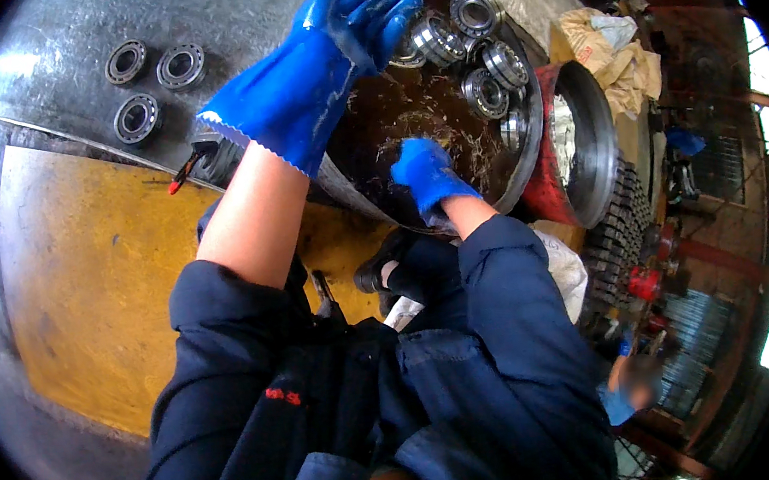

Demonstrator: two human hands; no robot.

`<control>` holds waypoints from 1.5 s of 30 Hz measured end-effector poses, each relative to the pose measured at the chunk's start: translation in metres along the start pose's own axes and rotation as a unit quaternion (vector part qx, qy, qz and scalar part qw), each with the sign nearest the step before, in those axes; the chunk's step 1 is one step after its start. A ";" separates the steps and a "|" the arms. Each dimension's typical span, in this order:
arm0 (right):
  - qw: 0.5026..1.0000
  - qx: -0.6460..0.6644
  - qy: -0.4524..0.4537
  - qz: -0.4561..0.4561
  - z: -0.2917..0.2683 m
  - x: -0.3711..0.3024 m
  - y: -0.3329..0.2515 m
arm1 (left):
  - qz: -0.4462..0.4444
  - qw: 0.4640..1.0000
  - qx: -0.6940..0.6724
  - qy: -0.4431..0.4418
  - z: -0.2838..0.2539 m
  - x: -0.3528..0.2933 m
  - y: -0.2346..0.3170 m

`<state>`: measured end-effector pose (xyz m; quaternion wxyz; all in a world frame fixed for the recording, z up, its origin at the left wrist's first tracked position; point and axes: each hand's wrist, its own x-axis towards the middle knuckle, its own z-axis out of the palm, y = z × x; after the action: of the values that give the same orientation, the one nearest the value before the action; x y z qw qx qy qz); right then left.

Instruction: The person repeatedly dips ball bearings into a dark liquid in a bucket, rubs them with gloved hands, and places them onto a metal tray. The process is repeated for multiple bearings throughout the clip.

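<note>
Both my hands wear blue rubber gloves. My left hand (362, 22) is above the far left side of a round drum (531, 147), its fingers stretched out and no object visible in it. Inside the drum, my right hand (426, 173) reaches down into murky brown liquid (396, 114); its fingers are hidden there. Several steel roller bearings are piled at the drum's far right, among them one bearing (476, 13) on top and another bearing (485, 93) lower down. Close to my left hand's fingers, a tilted bearing (437, 39) leans in the pile.
Three bearings (180, 67) lie on a grey metal surface at the left. A red-handled tool (182, 171) rests by its edge, above a yellow panel (84, 287). Right of the drum stand a red drum (564, 144) and stacked dark metal parts (619, 227). Another person (628, 388) is at the lower right.
</note>
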<state>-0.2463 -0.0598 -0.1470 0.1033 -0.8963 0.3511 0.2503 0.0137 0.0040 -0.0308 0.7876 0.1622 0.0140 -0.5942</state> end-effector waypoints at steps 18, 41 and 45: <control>0.915 0.391 0.042 0.092 -0.022 -0.043 0.012 | -0.014 0.994 -0.079 -0.069 -0.008 0.002 -0.004; 0.976 -0.191 -0.071 -0.081 -0.035 -0.028 -0.015 | 0.321 0.604 0.725 -0.083 -0.043 0.024 -0.018; 0.981 0.184 -0.050 0.046 -0.011 -0.036 0.031 | 0.258 0.804 0.525 -0.103 -0.035 0.020 -0.019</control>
<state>-0.2858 -0.0657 -0.1197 0.2721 -0.8315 0.4260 0.2305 0.0082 -0.0099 -0.0729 0.7030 0.4863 -0.4242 -0.2989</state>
